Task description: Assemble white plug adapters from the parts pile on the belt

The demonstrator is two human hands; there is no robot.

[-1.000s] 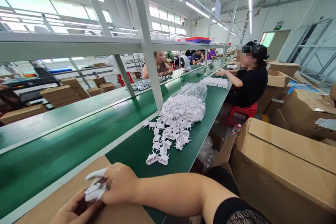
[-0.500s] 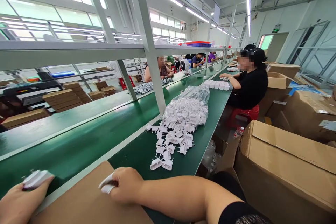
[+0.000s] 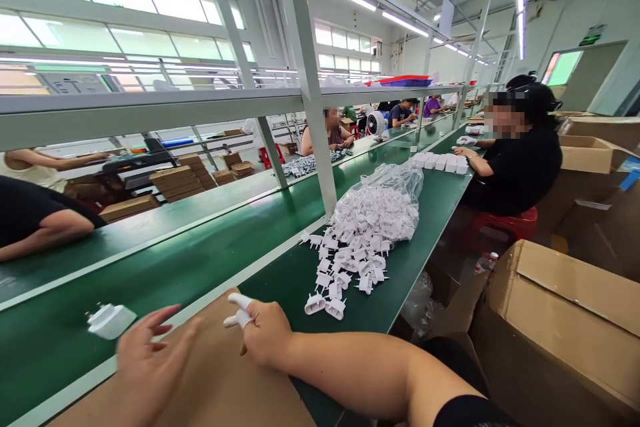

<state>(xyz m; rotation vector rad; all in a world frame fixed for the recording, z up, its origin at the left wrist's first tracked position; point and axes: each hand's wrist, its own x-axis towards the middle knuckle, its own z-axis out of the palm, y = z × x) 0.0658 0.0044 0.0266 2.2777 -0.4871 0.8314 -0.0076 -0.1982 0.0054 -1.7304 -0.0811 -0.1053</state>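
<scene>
Right now the left hand (image 3: pixel 150 363) hovers open and empty beside a white plug adapter (image 3: pixel 110 320) on the green conveyor belt (image 3: pixel 165 273); the right hand (image 3: pixel 265 333), loosely curled, holds nothing. Unwatched, that adapter could ride the belt crooked.

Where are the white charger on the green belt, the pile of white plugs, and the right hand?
white charger (image 3: pixel 111 319), head view, its top face.
pile of white plugs (image 3: pixel 367 230), head view, middle of the heap.
right hand (image 3: pixel 265 332), head view, back of the hand.

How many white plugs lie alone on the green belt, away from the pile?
1. The plug lies on the belt, just beyond the open left hand. The pile by the bag may hide more.
</scene>
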